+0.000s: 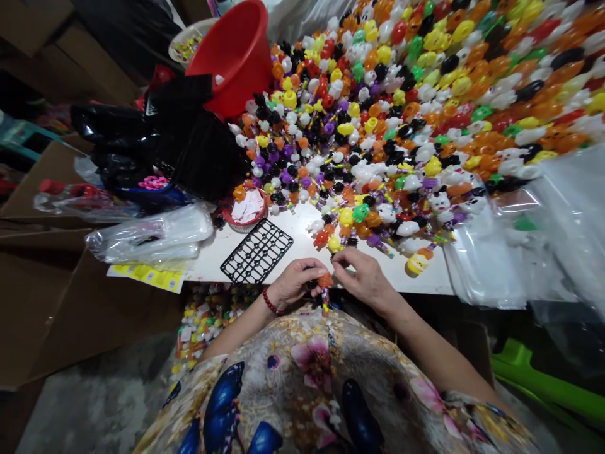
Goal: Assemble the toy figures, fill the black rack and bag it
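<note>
Left hand [297, 280]: one, closed, gripping an orange-headed toy [325, 281] with a slim multicoloured tube below its head; red bead bracelet [270, 302] at the wrist. The toy was upright, just off the front edge of the white table [437, 271], before the wearer's floral garment [307, 378].

Right hand [362, 277]: one, just beside the toy, its fingers curled toward the thumb; whether anything was pinched between them could not be told.

Black plastic lattice frame [256, 251]: one, flat on the table, near the left hand. Red dish [227, 219]: one, behind the frame, containing white paper slips [246, 207].

Small plastic figures [378, 145]: one large heap, in orange, white, yellow, black, green, red and purple, spread over the table beyond both hands. Yellow figure [416, 264]: one, near the front edge, to the right of the right hand.

Red bucket [236, 60]: one, tilted, left of the heap. Clear plastic bags [155, 233]: a stack, at the table's left end.
</note>
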`<state>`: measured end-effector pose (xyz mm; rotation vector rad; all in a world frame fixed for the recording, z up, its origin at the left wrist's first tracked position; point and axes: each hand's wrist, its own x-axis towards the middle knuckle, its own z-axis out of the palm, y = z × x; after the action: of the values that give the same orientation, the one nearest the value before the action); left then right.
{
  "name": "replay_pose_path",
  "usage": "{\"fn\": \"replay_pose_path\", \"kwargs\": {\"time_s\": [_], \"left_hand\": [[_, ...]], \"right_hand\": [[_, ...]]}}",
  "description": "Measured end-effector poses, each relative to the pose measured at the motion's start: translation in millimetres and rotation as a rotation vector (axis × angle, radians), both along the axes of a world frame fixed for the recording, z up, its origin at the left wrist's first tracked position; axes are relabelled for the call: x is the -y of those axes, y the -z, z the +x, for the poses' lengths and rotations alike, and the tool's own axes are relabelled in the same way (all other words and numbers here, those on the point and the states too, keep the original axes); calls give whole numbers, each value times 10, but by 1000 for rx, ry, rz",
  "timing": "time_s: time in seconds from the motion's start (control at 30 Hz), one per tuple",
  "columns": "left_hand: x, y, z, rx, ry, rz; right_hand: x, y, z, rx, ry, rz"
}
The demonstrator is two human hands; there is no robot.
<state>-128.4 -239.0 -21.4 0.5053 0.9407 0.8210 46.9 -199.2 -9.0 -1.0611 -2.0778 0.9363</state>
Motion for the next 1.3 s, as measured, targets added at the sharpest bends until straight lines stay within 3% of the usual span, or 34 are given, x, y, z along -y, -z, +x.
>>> {"fn": "replay_pose_path", "kwargs": {"time_s": [0.13, 0.23, 0.33, 0.4, 0.47, 0.57, 0.73, 0.9, 1.1, 1.3], "left_hand": [[-35, 2, -52, -26, -142, 27], [-42, 26, -91, -62, -240, 44], [-49, 56, -48, -83, -269, 75], [-61, 68, 29, -77, -263, 99], [-76, 65, 115, -63, -247, 120], [-91, 38, 183, -24, -246, 133], [-101, 45, 81, 118, -357, 58], [-87, 144, 59, 79, -514, 25], [-53, 92, 144, 26, -492, 104], [-25, 95, 149, -47, -457, 131]], "right_hand": [[-51, -163, 381, 126, 203, 221], [-56, -189, 750, 310, 450, 359], [35, -139, 859, 355, 624, 394], [148, -72, 709, 254, 490, 260], [249, 21, 450, 124, 235, 66], [280, 171, 102, -31, 46, -48], [173, 269, -17, -107, 67, -135], [236, 213, -50, -102, -12, -181], [279, 244, -81, -92, 54, -77], [264, 224, -43, -96, 8, 10]]}}
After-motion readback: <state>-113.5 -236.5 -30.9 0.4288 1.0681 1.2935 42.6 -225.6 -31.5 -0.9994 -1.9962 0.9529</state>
